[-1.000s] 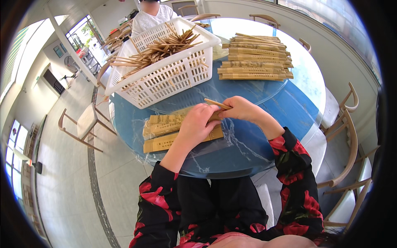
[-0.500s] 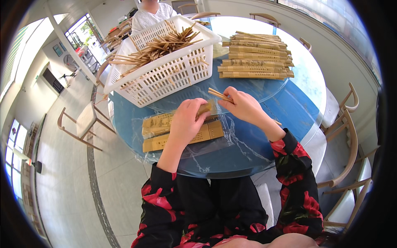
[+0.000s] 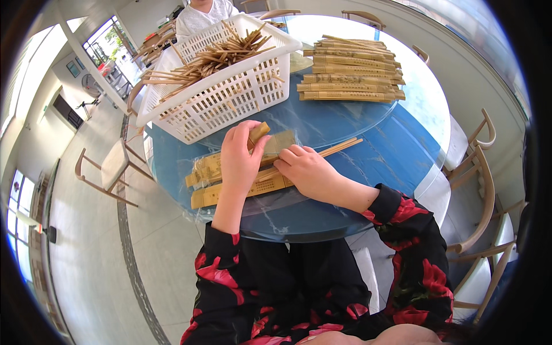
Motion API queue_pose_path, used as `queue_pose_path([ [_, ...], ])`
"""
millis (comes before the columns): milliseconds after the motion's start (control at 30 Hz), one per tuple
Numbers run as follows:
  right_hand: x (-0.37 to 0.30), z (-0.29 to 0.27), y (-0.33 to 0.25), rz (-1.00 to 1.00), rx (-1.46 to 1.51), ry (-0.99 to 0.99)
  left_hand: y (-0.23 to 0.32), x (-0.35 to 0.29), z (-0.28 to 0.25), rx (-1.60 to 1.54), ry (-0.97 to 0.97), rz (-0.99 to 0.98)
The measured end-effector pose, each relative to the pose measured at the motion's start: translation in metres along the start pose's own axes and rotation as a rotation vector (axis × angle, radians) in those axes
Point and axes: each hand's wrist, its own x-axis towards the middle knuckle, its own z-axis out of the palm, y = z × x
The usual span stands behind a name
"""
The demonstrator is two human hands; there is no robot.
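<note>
My left hand pinches a kraft-paper chopstick sleeve between thumb and fingers, its end tilted up. Close to it, my right hand is closed round a few wooden chopsticks. They slant across the table, far ends up to the right, near ends low over the sleeves. Beneath both hands lie flat printed paper sleeves in two bundles on crinkled clear plastic. Part of the bundles is hidden by my left hand and wrist.
A white slatted plastic basket heaped with loose chopsticks stands at the far left of the round blue table. Filled paper sleeves are stacked at the far right. Another person is behind the basket; wooden chairs surround the table.
My right hand has come down and left, swinging the chopsticks so they now slope up to the right. My left hand has shifted left and raised the sleeve's end.
</note>
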Motion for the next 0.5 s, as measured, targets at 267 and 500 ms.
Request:
queue_pose_path([
  [267,0.003,-0.019,0.012,-0.001,0.168,0.228,0.005,-0.002,0.000,0.000,-0.044,-0.001],
  [500,0.007,-0.059,0.033,0.212,-0.015,0.313,0.009,-0.002,-0.002,-0.067,-0.130,-0.035],
])
